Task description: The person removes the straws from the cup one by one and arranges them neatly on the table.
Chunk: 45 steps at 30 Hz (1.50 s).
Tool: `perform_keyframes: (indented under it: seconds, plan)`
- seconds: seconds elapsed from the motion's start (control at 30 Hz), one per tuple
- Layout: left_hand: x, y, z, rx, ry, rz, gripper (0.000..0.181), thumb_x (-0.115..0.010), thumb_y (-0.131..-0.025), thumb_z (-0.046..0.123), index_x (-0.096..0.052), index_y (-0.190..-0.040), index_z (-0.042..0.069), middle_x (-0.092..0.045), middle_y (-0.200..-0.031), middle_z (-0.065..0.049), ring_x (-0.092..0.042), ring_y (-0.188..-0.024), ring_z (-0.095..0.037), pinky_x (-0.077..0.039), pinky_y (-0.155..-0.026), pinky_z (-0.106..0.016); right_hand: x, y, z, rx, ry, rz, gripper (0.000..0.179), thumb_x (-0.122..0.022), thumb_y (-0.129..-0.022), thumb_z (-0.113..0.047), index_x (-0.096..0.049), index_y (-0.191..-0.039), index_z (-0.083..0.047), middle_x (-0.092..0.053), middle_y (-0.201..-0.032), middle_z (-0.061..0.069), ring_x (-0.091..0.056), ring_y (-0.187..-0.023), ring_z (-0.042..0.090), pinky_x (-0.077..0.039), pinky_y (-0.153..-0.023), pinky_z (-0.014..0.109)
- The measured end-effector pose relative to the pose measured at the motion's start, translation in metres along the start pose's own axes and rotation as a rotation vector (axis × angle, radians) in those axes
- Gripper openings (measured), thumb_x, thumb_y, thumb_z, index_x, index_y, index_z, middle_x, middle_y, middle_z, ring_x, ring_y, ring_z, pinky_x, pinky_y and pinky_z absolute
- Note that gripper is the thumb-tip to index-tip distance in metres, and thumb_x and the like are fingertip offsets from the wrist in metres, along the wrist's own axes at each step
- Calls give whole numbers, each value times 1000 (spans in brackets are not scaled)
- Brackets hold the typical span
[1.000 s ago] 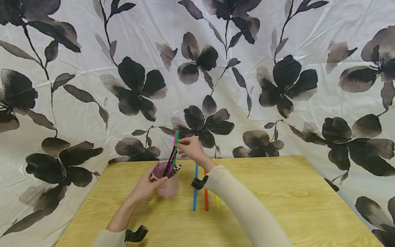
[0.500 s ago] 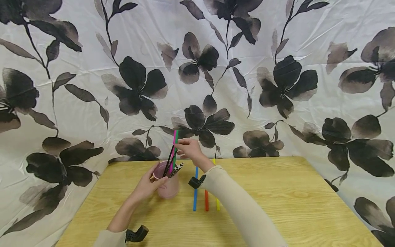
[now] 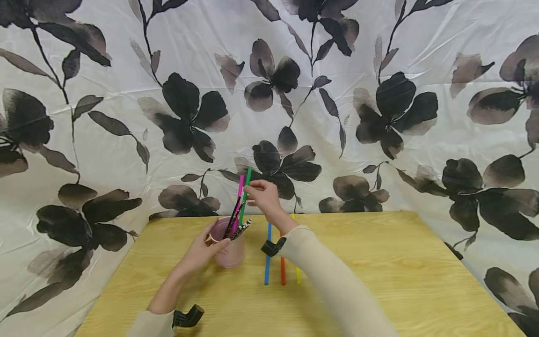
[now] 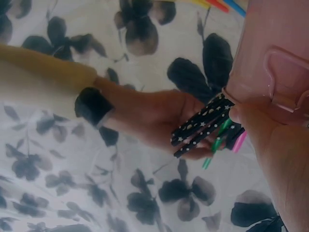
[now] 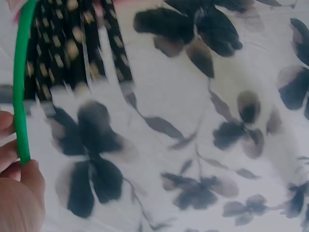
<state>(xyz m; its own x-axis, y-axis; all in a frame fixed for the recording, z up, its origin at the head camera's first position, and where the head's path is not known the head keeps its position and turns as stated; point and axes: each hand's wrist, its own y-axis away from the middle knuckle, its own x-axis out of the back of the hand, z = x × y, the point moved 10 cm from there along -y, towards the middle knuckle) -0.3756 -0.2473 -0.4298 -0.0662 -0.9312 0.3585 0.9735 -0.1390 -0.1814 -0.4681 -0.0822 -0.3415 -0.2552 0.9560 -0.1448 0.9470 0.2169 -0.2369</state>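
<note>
A pink cup [image 3: 229, 255] stands tilted on the table's left side, with my left hand [image 3: 202, 250] gripping it at the rim, thumb on the near side. Black patterned straws [image 4: 203, 121] lean out of its mouth, along with a magenta straw [image 3: 240, 185]. My right hand [image 3: 264, 199], above and right of the cup, pinches a green straw [image 5: 21, 87] between thumb and fingers. The green straw's lower end is hidden in the cup among the others.
On the wooden table [image 3: 358, 262], a blue straw [image 3: 267, 271], a red straw [image 3: 283, 274] and a yellow straw [image 3: 298, 276] lie side by side, right of the cup, partly under my right forearm. A floral cloth [image 3: 311, 117] hangs behind the table.
My right hand has risen slightly, drawing the green straw upward so it stands higher than the magenta one and apart from it. My left hand keeps its hold on the cup.
</note>
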Motion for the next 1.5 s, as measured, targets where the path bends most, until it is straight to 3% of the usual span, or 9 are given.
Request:
perform_keyframes:
  seconds: [0.1, 0.23, 0.43, 0.57, 0.73, 1.0, 1.37, 1.5]
  plan:
    - [-6, -3, 3, -13, 28, -23, 79, -64, -80, 33, -17, -141, 15, -22, -139, -17, -38, -115, -38, -39, -85, -38, 8, 2, -26, 98, -9, 24, 26, -63, -81, -15, -59, -101, 1, -61, -92, 16, -61, -76, 27, -49, -67, 37]
    - [-3, 0, 0, 5, 18, 2, 79, -65, -79, 32, -19, -141, 16, -25, -138, -17, -41, -112, -37, -41, -82, -34, 13, 3, -58, 212, -26, 45, 24, -64, -81, -15, -60, -98, 1, -61, -89, 17, -61, -70, 25, -49, -67, 38]
    - [-1, 2, 0, 3, 15, -9, 77, -63, -81, 33, -18, -141, 17, -27, -137, -16, -42, -112, -36, -41, -82, -36, 35, 6, -106, 343, -94, 108, 21, -65, -80, -13, -59, -94, 1, -61, -82, 15, -61, -66, 24, -49, -66, 39]
    - [0, 1, 2, 4, 5, -9, 79, -63, -80, 35, -17, -141, 16, -25, -138, -17, -41, -112, -38, -42, -81, -34, 50, 8, -131, 380, -112, 113, 23, -65, -80, -12, -58, -95, 3, -61, -81, 15, -61, -64, 21, -49, -65, 39]
    - [1, 2, 4, 1, -4, 2, 80, -64, -80, 34, -17, -141, 15, -24, -138, -18, -40, -113, -39, -42, -81, -35, 70, 10, -145, 388, -122, 129, 27, -65, -80, -12, -58, -99, 5, -61, -80, 14, -60, -61, 18, -50, -63, 37]
    - [-1, -1, 5, -6, -4, -5, 80, -64, -80, 34, -17, -141, 15, -24, -138, -19, -39, -113, -39, -41, -82, -38, 104, 9, -133, 287, -63, 152, 33, -67, -79, -14, -58, -106, 2, -62, -77, 7, -60, -60, 16, -49, -65, 38]
    - [-1, 0, 0, 3, -14, -6, 80, -63, -80, 36, -16, -141, 17, -23, -139, -17, -38, -115, -39, -40, -84, -39, 148, 13, -72, 134, 82, 195, 36, -67, -79, -17, -58, -111, -5, -62, -79, 6, -58, -60, 14, -50, -62, 34]
    - [-2, 2, 8, 20, 21, -24, 80, -63, -81, 32, -15, -142, 15, -22, -139, -19, -37, -115, -40, -40, -83, -38, 166, 16, -47, 59, 117, 229, 38, -67, -78, -20, -58, -113, -7, -62, -81, 7, -57, -62, 14, -50, -63, 32]
